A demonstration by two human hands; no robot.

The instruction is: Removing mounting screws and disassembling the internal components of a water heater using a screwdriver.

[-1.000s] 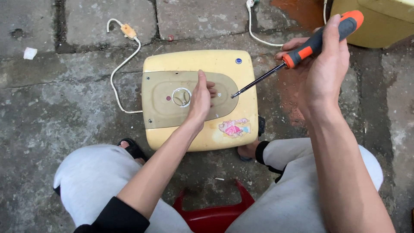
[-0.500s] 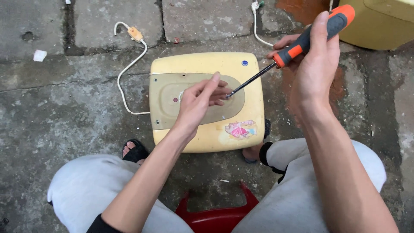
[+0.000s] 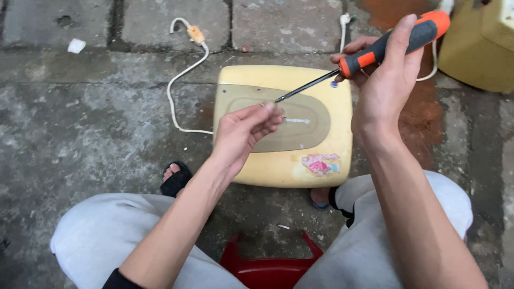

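Screwdriver (image 3: 369, 56), orange and black in the handle with a thin dark shaft, is being held up in the right hand (image 3: 388, 88), whose fingers are wrapping round the grip while the thumb is lying along it; the forearm is rising steeply from the lower right. Its tip is pointing down and left, ending just above the fingertips of the left hand (image 3: 243, 134). That hand is hovering palm-up over the appliance, fingers drawn together as if pinching something very small, though whether anything sits between them cannot be told.

Below both hands, a cream-coloured plastic appliance (image 3: 326, 166) is lying flat on the concrete paving (image 3: 80, 123), with a greyish oval cover plate (image 3: 305, 126) on its upper face and a colourful sticker (image 3: 321, 164) near its front edge. A white cord (image 3: 176, 91) is trailing off its left side. A second yellowish housing (image 3: 476, 48) is sitting at the top right. The person is crouching over a red plastic stool (image 3: 267, 267).

Compared with half a second ago, the left hand is no longer resting on the cover plate but lifting off it, and the screwdriver's tip is now clear of the plate.
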